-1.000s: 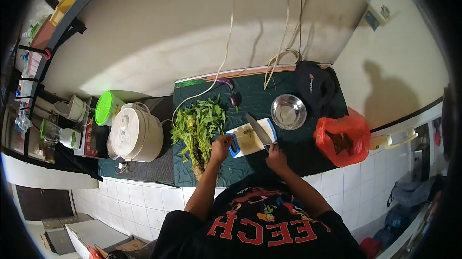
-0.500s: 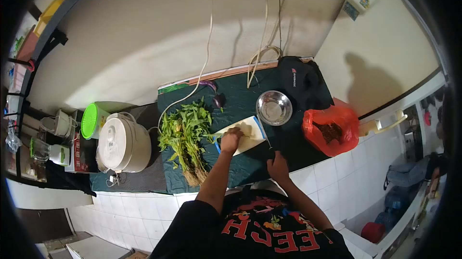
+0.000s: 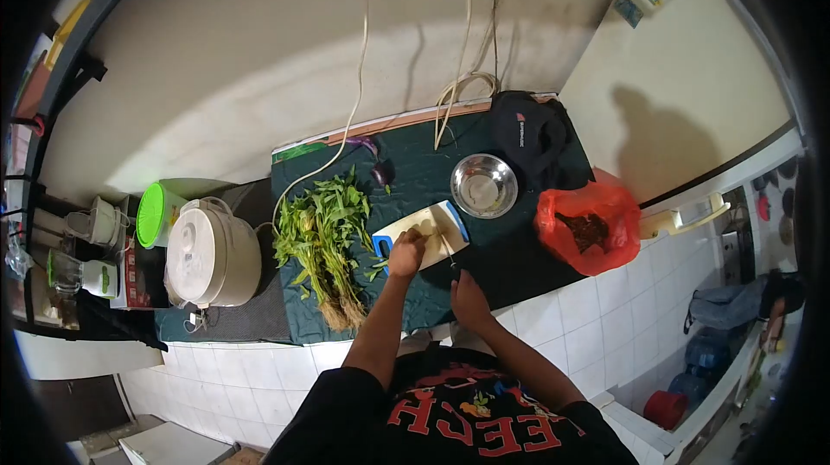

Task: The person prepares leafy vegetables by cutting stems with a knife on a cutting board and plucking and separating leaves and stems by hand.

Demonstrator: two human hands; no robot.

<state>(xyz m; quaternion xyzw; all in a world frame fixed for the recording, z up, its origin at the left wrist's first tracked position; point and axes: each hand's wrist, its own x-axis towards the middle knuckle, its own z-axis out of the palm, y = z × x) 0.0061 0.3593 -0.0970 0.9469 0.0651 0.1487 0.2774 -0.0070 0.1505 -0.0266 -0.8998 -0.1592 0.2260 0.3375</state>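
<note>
A white cutting board (image 3: 399, 227) with blue ends lies on the dark green cloth. My left hand (image 3: 406, 252) rests on it with its fingers curled down together; whatever is under the fingertips is too small to make out. In my right hand (image 3: 469, 299), at the board's near right edge, is a knife (image 3: 447, 246), its thin blade angled over the board just right of my left fingers. Beside the board on the left lies a large bunch of leafy greens (image 3: 324, 223) with roots toward me. A shiny metal bowl (image 3: 484, 186) stands just beyond the board to the right.
Purple eggplants (image 3: 381, 174) lie behind the greens. A red plastic bag (image 3: 553, 227) with brown contents sits at the right edge, below a black fabric item (image 3: 527, 132). A white rice cooker (image 3: 233, 253) and a green-lidded container (image 3: 152, 214) stand left. Cables hang along the wall.
My right hand has brought the knife left, from the board's right edge to over the board near my left fingers. My left hand stays on the board. The whole view has shifted slightly.
</note>
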